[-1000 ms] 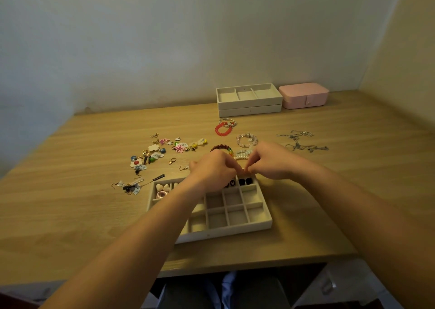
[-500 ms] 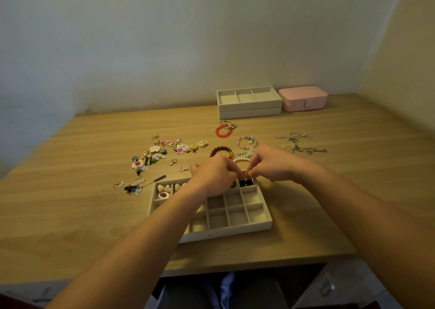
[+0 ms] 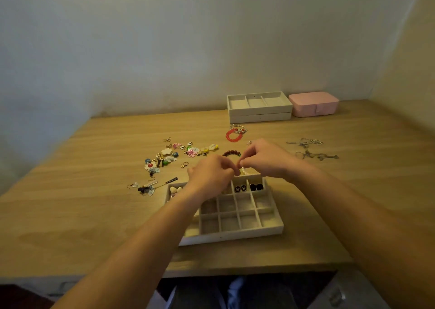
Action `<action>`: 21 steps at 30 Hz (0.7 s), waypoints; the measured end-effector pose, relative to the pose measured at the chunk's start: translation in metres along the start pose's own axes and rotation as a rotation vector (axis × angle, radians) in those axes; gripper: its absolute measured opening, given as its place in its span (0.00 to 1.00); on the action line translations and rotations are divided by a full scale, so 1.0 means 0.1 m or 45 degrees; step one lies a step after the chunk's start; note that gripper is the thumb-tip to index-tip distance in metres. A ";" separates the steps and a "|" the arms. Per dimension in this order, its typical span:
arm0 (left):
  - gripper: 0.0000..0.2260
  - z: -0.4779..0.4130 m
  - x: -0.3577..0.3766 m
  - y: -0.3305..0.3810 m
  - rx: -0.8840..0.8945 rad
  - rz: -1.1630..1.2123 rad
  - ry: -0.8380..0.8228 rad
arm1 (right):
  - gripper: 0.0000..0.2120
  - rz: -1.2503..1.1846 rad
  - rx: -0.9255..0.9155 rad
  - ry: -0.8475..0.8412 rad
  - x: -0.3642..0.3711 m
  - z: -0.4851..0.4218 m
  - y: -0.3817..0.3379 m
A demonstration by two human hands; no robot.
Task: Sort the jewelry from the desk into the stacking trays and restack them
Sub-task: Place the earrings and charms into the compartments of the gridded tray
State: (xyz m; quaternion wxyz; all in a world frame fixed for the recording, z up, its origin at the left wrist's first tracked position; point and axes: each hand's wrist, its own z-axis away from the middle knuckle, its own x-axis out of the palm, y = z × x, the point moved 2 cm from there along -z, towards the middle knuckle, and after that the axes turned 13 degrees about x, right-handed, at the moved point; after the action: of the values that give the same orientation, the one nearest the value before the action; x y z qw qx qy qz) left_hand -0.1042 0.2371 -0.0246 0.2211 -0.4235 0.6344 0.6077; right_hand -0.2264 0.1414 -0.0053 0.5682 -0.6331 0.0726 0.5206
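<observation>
Both hands are up over the back row of the grid tray [image 3: 231,236], fingertips meeting. Left hand [image 3: 209,177] and right hand [image 3: 267,159] each have thumb + forefinger pinched on one small pale piece [image 3: 243,171], other fingers curled in. Piece is mostly hidden by the tips, can't tell what it is, prob an earring. It looks held just above the tray's back wall, not in a slot yet.

Step, my read: fiddling w/ the piece before dropping it in. Only the back row shows items: black studs [image 3: 240,188] and pale hearts [image 3: 175,189]. Plenty left on the desk [image 3: 94,202]: earring pile [image 3: 169,155], red bracelet [image 3: 231,135], dark bead bracelet [image 3: 231,153], chains [image 3: 310,148]. So early in the sort. Two stacked trays [image 3: 259,111] sit at the back beside a pink box [image 3: 314,104]; restack is far off.

Next move needs: one hand lets go, the other lowers the piece into a free slot. Slots are small, so come straight down and release low.

Orientation: what shows of the piece hangs roughly vertical under the fingertips, long axis up-down, low end toward the tray. Tray's long axis runs L-R across me, slightly skewed, left front corner nearer.
</observation>
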 end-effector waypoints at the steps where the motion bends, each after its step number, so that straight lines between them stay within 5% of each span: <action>1: 0.13 0.02 -0.06 -0.06 -0.030 0.007 0.029 | 0.08 -0.024 -0.019 -0.003 0.06 -0.03 -0.07; 21: 0.09 0.04 -0.97 -1.65 -0.344 -0.025 0.445 | 0.19 -0.077 -0.015 0.018 1.04 -0.97 -1.10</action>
State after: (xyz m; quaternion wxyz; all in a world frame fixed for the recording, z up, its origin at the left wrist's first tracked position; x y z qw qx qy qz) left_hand 0.0810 0.2832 -0.0443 0.0547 -0.5543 0.5717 0.6024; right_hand -0.0485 0.1541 -0.0293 0.5796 -0.6419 0.0544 0.4990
